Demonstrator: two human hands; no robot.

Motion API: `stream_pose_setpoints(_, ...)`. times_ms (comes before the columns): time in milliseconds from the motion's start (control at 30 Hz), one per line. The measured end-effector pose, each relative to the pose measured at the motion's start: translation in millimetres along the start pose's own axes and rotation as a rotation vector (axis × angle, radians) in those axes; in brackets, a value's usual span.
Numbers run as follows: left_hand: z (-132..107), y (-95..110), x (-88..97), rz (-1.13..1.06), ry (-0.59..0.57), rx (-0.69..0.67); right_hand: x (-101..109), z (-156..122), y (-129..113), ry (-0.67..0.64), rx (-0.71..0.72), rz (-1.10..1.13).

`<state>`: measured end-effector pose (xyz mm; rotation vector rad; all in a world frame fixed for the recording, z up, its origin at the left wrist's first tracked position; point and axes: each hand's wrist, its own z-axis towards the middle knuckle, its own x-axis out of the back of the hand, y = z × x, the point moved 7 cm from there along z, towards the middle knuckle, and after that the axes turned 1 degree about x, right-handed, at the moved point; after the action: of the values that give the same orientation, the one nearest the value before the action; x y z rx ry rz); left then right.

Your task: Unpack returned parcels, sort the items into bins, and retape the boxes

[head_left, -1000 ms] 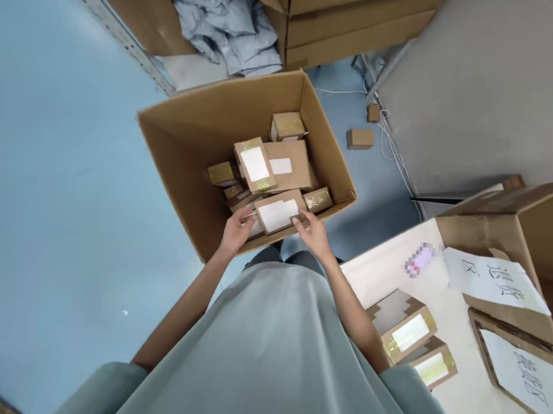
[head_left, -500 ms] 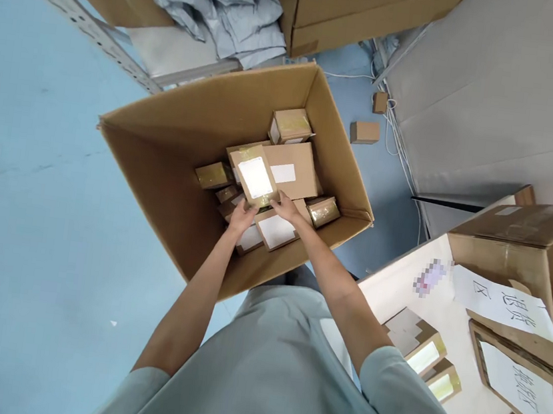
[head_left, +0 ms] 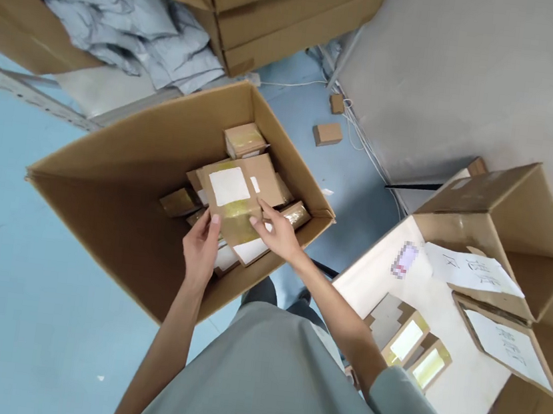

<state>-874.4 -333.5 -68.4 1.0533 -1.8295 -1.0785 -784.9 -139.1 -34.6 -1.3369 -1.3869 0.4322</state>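
A large open cardboard box (head_left: 117,228) stands on the blue floor and holds several small taped parcels. Both my hands are inside it, on a flat brown parcel (head_left: 230,198) with a white label and yellow tape. My left hand (head_left: 202,249) grips the parcel's lower left edge, fingers pointing up. My right hand (head_left: 279,234) holds its right edge with the fingers laid over the top. The parcel is tilted and raised above the others. Under it lies another labelled parcel (head_left: 251,251). A small cube-shaped parcel (head_left: 244,139) sits at the far wall of the box.
To my right is a white table (head_left: 441,382) with two small labelled parcels (head_left: 404,337) and open cartons bearing paper signs (head_left: 473,271). Stacked cartons (head_left: 280,13) and grey bags (head_left: 117,26) lie behind the box. Small boxes (head_left: 328,133) and cables are on the floor by the wall.
My hands set the first labelled parcel down in the box, then took hold of another flat parcel and lifted it. The view has shifted to the right.
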Motion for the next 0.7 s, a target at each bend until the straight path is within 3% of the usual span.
stream_pose_setpoints(133,-62,55,-36.1,-0.027,-0.015,-0.061,80,-113,-7,0.236,0.123,0.1)
stream_pose_setpoints(200,-93,67,-72.3,0.02,-0.108,-0.071,115,-173,0,0.344,0.147,0.122)
stream_pose_setpoints(300,-144,67,-142.5,0.112,-0.322,-0.078,158,-259,30,0.477,0.118,0.136)
stream_pose_setpoints(400,-199,48,-212.6,0.188,-0.525,-0.1,188,-342,80,0.605,0.031,0.164)
stream_pose_setpoints(467,-234,28,-253.3,0.252,-0.634,-0.135,196,-393,121,0.676,-0.031,0.224)
stream_pose_setpoints(600,-295,-21,-319.5,0.41,-0.811,-0.192,183,-474,204,0.743,-0.13,0.358)
stream_pose_setpoints(700,-332,-60,-352.4,0.524,-0.902,-0.157,168,-524,250,0.76,-0.193,0.334)
